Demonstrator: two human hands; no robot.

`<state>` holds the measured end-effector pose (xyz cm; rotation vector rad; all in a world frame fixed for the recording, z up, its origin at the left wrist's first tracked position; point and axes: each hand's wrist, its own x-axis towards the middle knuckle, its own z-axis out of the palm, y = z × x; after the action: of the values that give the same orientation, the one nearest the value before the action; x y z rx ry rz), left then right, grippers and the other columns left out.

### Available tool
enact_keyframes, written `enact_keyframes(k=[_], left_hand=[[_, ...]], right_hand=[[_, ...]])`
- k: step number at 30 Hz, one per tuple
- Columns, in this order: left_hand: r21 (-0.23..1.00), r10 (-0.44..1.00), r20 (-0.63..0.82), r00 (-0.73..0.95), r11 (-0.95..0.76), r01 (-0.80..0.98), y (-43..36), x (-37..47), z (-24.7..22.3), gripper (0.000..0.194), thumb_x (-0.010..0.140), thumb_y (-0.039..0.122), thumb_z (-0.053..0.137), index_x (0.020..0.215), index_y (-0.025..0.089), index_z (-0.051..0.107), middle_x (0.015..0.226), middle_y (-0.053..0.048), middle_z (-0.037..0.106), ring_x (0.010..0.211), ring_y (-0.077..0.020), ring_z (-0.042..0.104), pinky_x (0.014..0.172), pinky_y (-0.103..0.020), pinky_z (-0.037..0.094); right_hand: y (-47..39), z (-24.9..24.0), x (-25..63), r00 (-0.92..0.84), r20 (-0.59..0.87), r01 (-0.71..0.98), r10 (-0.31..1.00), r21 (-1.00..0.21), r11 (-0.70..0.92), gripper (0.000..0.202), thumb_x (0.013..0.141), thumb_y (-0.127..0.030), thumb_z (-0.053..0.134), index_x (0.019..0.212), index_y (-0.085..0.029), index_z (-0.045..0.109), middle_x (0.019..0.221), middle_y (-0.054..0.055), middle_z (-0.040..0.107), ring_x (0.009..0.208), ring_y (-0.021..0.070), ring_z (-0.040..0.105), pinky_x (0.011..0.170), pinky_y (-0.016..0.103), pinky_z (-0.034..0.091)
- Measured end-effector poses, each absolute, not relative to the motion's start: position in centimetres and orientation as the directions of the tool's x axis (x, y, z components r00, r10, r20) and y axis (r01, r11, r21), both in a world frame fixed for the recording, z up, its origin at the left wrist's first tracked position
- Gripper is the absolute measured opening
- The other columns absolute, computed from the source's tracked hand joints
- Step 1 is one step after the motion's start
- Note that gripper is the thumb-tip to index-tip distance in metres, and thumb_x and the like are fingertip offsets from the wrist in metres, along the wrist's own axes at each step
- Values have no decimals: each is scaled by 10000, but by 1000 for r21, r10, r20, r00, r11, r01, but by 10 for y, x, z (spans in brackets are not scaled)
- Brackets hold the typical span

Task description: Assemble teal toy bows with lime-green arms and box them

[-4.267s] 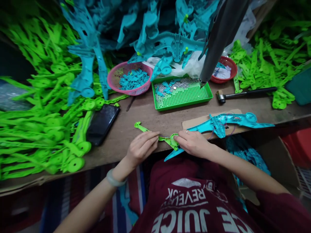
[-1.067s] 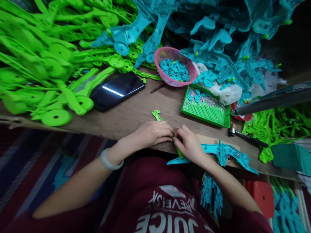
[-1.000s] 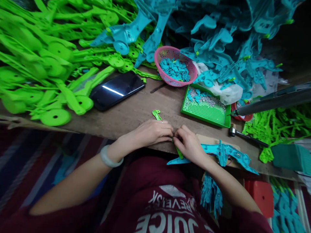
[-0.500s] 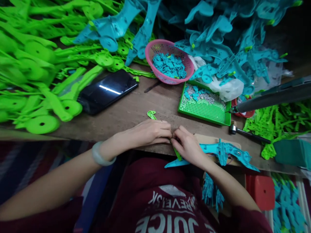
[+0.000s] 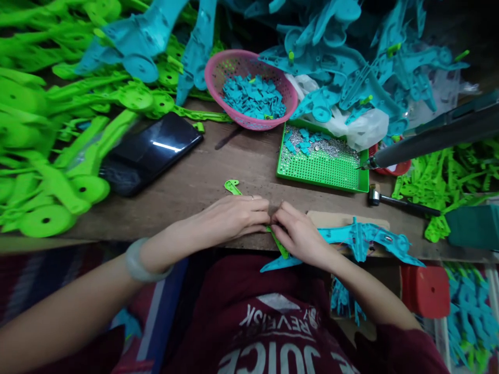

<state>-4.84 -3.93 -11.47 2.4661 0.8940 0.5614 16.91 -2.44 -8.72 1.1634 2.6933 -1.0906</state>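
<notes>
My left hand (image 5: pixel 244 215) lies over a thin green part (image 5: pixel 233 187) at the table's front edge, its fingers together; the hooked end of the part sticks out behind it. Close beside it, my right hand (image 5: pixel 298 231) has its fingers curled in a pinch near a green strip (image 5: pixel 278 243). What the fingertips of both hands hold is hidden. A blue plastic part (image 5: pixel 358 236) extends to the right of my right hand, and a pointed blue piece (image 5: pixel 280 264) shows below it.
Behind are a pink basket (image 5: pixel 212 78) of blue pieces, a green tray (image 5: pixel 323 171) with small metal bits, and a phone (image 5: pixel 156 150). A screwdriver-like tool (image 5: pixel 432 137) and a hammer (image 5: pixel 405 205) are at right. Green parts (image 5: pixel 50 156) pile up left, blue ones (image 5: pixel 335 67) behind.
The camera view has shifted, so basket and phone appear further left. Both hands stay close together at the table edge, with little change in their pose.
</notes>
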Motion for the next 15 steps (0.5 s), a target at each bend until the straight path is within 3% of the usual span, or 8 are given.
enact_keyframes(k=[11, 15], left_hand=[[532, 668, 174, 723, -682, 502, -38, -45, -112, 253, 1046, 299, 462, 901, 178, 630, 869, -29, 614, 766, -169, 573, 682, -283, 412], [551, 684, 183, 706, -666, 502, -38, -49, -119, 287, 1050, 328, 448, 894, 177, 637, 846, -27, 601, 764, -164, 567, 687, -276, 416]], right_hand=[[-26, -96, 172, -734, -162, 604, 659, -600, 525, 119, 967, -169, 475, 884, -186, 559, 908, 36, 506, 837, 178, 537, 726, 291, 420], [-30, -96, 180, -810, -4, 494, 586, -542, 679, 169, 993, -151, 433, 990, -163, 602, 936, 57, 520, 843, 176, 522, 719, 284, 429]])
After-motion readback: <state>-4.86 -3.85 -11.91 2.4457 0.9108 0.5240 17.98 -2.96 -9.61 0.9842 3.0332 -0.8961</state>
